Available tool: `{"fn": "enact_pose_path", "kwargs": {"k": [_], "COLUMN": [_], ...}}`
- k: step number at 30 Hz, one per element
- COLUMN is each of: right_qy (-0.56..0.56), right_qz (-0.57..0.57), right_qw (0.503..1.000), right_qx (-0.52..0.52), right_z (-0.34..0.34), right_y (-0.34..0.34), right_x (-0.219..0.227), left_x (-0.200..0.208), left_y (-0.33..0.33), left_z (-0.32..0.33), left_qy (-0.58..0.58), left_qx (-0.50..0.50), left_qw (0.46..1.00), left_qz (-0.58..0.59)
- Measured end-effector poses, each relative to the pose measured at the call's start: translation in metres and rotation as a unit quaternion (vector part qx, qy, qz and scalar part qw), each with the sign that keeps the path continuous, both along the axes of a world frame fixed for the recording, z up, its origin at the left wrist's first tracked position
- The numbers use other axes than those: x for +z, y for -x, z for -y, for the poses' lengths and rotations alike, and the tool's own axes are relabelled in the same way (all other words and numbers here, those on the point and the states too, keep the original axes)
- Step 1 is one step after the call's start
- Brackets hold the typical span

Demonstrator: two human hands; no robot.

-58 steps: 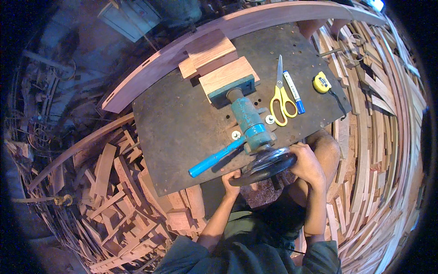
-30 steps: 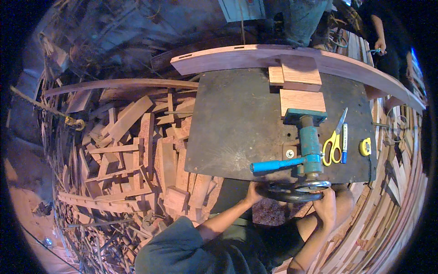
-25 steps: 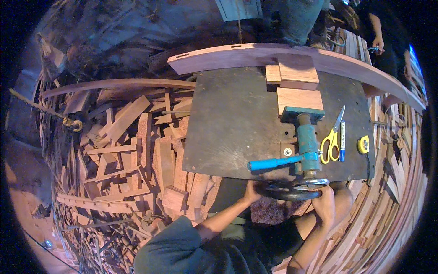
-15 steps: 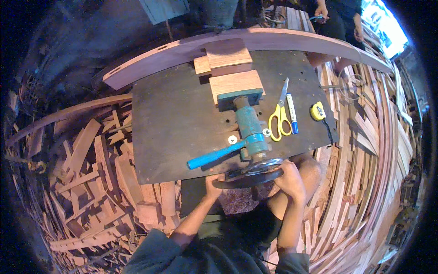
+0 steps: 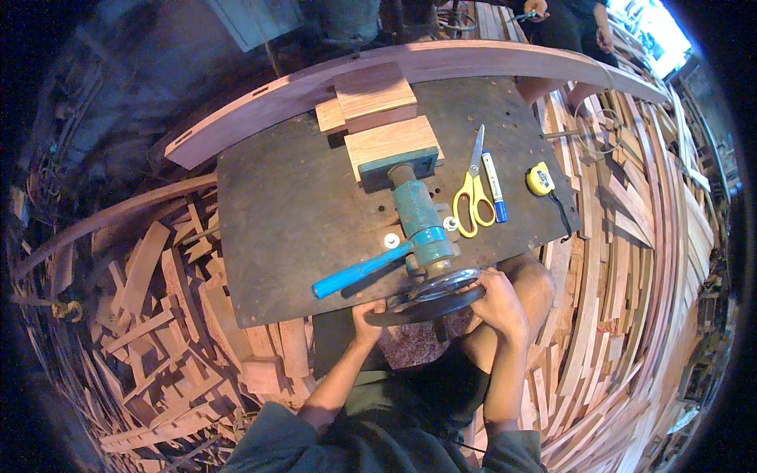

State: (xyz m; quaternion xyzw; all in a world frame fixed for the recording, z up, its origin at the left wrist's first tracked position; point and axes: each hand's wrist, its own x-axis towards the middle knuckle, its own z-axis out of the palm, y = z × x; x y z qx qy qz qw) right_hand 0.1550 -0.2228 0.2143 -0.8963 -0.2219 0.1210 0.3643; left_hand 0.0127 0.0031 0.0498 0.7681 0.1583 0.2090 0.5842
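Observation:
My left hand [image 5: 368, 322] grips the left rim of a dark handwheel [image 5: 426, 307] at the table's near edge. On the wheel's right side, the fingers of my right hand [image 5: 498, 303] are wrapped round the rim. The wheel sits on the end of a teal screw clamp [image 5: 416, 213] with a blue lever handle [image 5: 355, 272]. A flat teal jaw [image 5: 398, 167] at the clamp's far end bears against a wooden block [image 5: 390, 143]. Beyond it, another wooden block [image 5: 374, 91] stands against a long mortised wooden beam [image 5: 260, 96].
Yellow-handled scissors [image 5: 473, 193], a white marker with a blue cap [image 5: 494, 188] and a yellow tape measure [image 5: 541, 180] lie on the dark tabletop [image 5: 276, 213]. Wood offcuts [image 5: 150, 331] pile up at left, long strips [image 5: 607, 307] at right. Another person [image 5: 560, 24] stands at the far right.
The whole view has shifted, so the table and clamp appear a little further left. Both hands stay on the handwheel, and the blocks keep their places against the beam.

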Motion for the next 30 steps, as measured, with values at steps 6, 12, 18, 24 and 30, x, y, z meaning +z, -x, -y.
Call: {"fn": "enact_pose_path", "kwargs": {"k": [6, 12, 18, 24, 30], "right_qy": [-0.007, -0.015, 0.000, 0.017, -0.005], "right_qz": [-0.003, -0.005, 0.005, -0.018, 0.009], "right_qw": [1.000, 1.000, 1.000, 1.000, 1.000], "right_qx": [-0.001, -0.003, -0.004, -0.004, -0.027], "right_z": [0.000, -0.001, 0.001, -0.003, -0.002], "right_y": [-0.002, -0.001, -0.002, -0.001, 0.001], "right_x": [0.002, 0.005, -0.001, 0.009, -0.001], "left_x": [-0.003, 0.004, 0.014, 0.011, 0.007], "left_y": [0.001, 0.001, -0.003, 0.002, 0.002], "left_z": [0.004, 0.002, 0.006, 0.000, -0.001], "left_qy": [0.011, 0.026, 0.051, 0.043, 0.034], "left_qx": [0.014, 0.001, 0.006, -0.014, -0.024], "left_qw": [1.000, 1.000, 0.999, 0.998, 0.998], "left_qz": [0.011, -0.011, -0.018, -0.041, -0.040]}}
